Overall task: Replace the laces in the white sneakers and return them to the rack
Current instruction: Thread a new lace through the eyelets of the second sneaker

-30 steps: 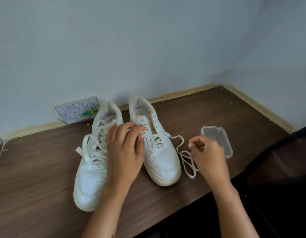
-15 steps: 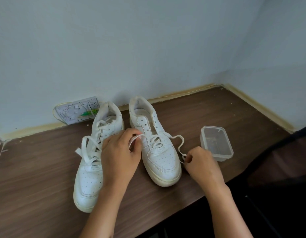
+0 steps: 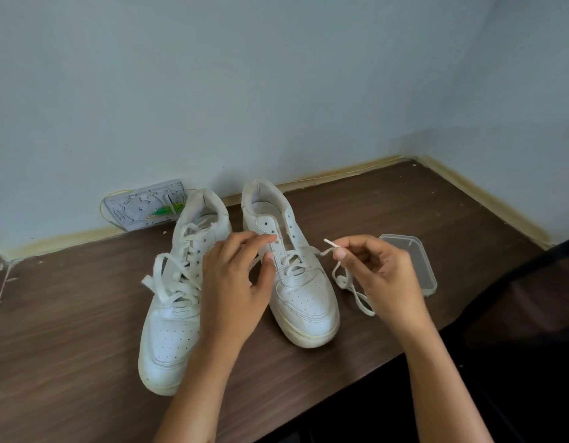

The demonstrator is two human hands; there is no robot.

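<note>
Your right hand (image 3: 385,276) pinches the tip of the lace (image 3: 347,278) beside the right-side sneaker (image 3: 296,282).

Your left hand (image 3: 235,282) hovers with fingers loosely spread over that shoe's eyelets, gripping nothing. Both sneakers stand side by side on the brown table (image 3: 69,314), the left-side sneaker (image 3: 174,321) loosely laced. A clear plastic box (image 3: 417,266) sits just behind your right hand.

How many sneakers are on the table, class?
2. Left sneaker lies partly under the left hand; right sneaker stands beside it, between both hands. None seem hidden.
</note>
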